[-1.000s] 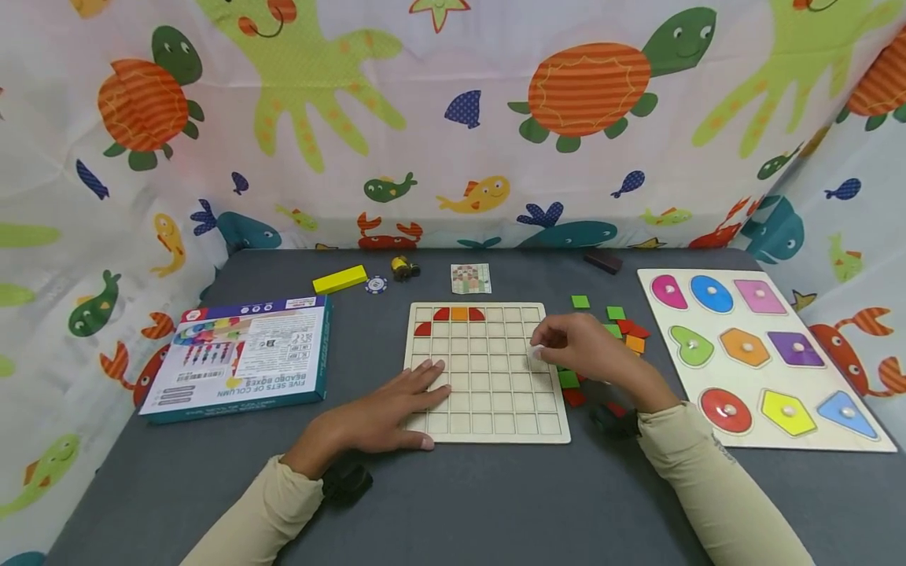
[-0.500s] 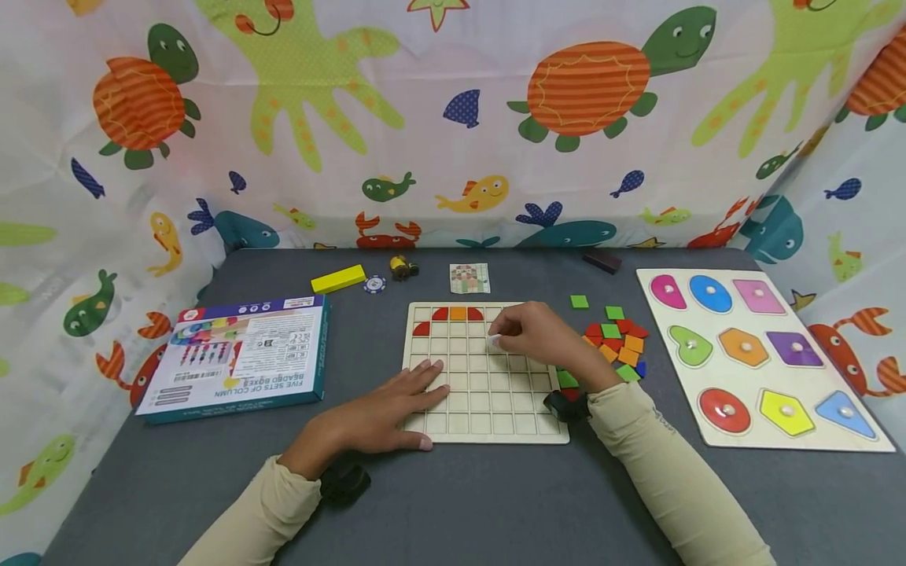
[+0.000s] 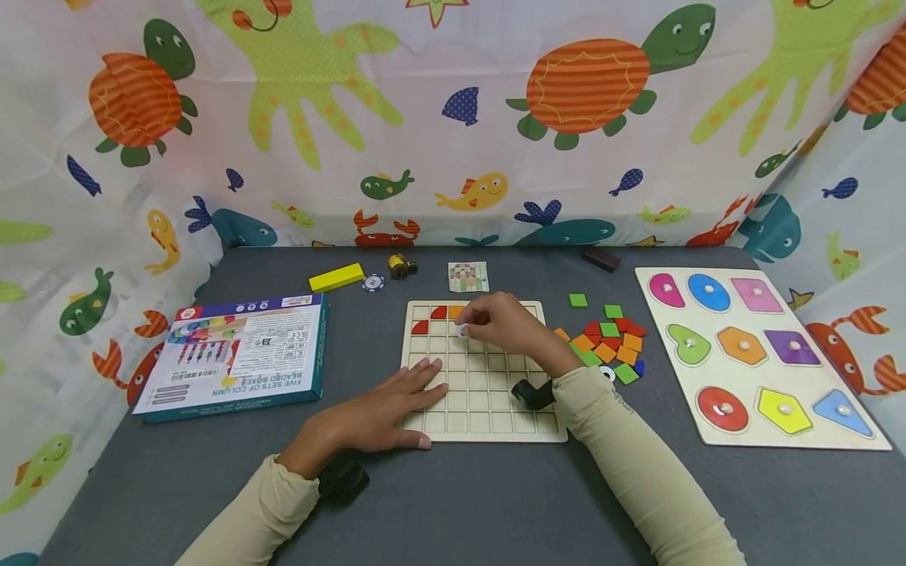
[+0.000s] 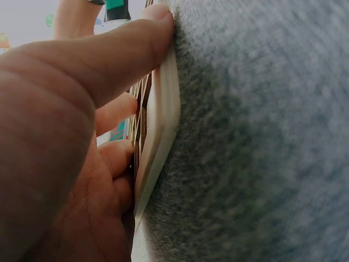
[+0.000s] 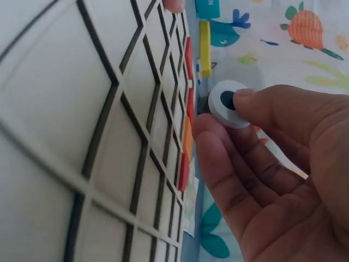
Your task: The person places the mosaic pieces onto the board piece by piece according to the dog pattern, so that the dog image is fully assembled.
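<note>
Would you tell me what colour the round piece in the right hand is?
The round piece is white with a dark centre, clearest in the right wrist view.

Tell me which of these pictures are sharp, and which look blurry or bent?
Head view: evenly lit and sharp, though the table edges bow outward. Left wrist view: the left hand fills the frame, soft and out of focus. Right wrist view: the white disc is crisp; the grid board looks stretched.

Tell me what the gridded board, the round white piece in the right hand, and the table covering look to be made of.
Pale square gridded board: probably light unpainted wood, matt, with dark-edged cut cells and a thick rounded edge.
Small round white piece with a dark centre, pinched by the right hand: smooth and flat, painted wood or plastic; I cannot tell which.
Grey table covering: fuzzy, felt-like fabric, matt.
</note>
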Action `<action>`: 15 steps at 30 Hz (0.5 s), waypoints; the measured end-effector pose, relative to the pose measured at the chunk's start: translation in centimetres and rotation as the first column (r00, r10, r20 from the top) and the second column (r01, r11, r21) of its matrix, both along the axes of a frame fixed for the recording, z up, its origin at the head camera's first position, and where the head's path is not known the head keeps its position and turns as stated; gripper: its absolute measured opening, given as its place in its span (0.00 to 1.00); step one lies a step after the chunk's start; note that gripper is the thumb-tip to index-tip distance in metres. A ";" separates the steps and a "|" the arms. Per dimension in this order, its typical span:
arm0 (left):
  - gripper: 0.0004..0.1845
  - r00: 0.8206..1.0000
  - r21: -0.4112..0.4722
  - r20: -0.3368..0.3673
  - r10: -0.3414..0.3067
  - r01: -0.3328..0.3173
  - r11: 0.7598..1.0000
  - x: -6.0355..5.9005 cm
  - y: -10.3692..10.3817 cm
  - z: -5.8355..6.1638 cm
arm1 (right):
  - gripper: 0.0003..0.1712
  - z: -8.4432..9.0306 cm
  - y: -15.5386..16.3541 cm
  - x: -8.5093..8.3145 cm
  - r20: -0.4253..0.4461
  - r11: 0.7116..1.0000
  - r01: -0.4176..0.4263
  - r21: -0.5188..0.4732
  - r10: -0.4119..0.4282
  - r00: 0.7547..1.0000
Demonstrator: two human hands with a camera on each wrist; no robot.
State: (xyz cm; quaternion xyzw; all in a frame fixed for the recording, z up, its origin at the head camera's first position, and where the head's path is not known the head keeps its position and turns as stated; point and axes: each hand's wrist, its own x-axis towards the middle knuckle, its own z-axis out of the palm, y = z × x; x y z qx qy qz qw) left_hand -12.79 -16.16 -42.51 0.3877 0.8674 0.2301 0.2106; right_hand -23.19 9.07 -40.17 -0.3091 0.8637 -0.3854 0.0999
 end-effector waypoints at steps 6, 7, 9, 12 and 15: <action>0.42 1.000 0.005 0.001 -0.013 0.013 1.000 -0.1 -0.1 0.0 | 0.08 -0.2 -1.5 -0.9 0.029 0.998 0.045 0.039 -0.047 0.998; 0.42 1.000 0.006 0.002 -0.013 0.013 1.000 -0.1 -0.1 0.0 | 0.08 -0.2 -1.8 -1.1 0.028 0.998 0.051 0.045 -0.052 0.998; 0.42 1.000 0.006 0.003 -0.014 0.014 1.000 -0.1 -0.1 0.0 | 0.08 -0.1 -2.4 -1.3 0.017 0.997 0.049 0.051 -0.050 0.999; 0.42 1.000 0.009 0.006 -0.012 0.012 1.000 -0.1 -0.1 0.1 | 0.09 0.0 -3.1 -1.7 0.004 0.998 0.030 0.061 -0.030 1.000; 0.42 1.000 0.018 0.009 -0.011 0.011 1.000 -0.1 -0.1 0.1 | 0.10 -0.2 -3.7 -2.0 -0.019 0.997 0.007 0.074 -0.006 1.000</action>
